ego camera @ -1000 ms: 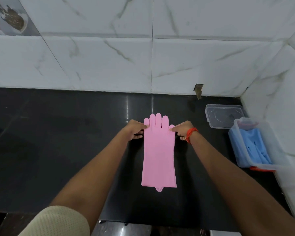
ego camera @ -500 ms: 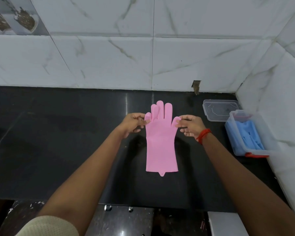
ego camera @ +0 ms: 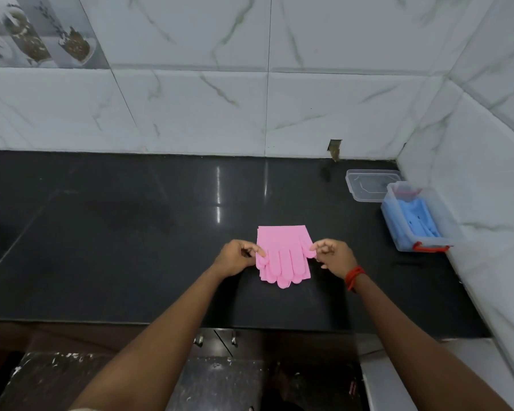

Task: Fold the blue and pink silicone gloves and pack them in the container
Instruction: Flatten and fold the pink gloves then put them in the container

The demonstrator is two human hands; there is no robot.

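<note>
The pink silicone glove [ego camera: 282,250] lies on the black countertop [ego camera: 131,232], folded in half with its fingers pointing toward me over the cuff end. My left hand [ego camera: 238,258] pinches the glove's left edge at the little finger. My right hand [ego camera: 334,256], with a red thread on the wrist, pinches the thumb at the right edge. The blue glove [ego camera: 417,219] lies inside the clear plastic container [ego camera: 445,229] at the right, against the wall.
The container's clear lid [ego camera: 368,185] lies flat behind it in the back right corner. White marble-look tiles form the back and right walls. The counter's front edge runs just below my forearms, with cabinet handles [ego camera: 215,341] under it.
Both hands have lifted the finger end of the pink glove and folded it toward me over the cuff half. The glove was lying flat and full length before.
</note>
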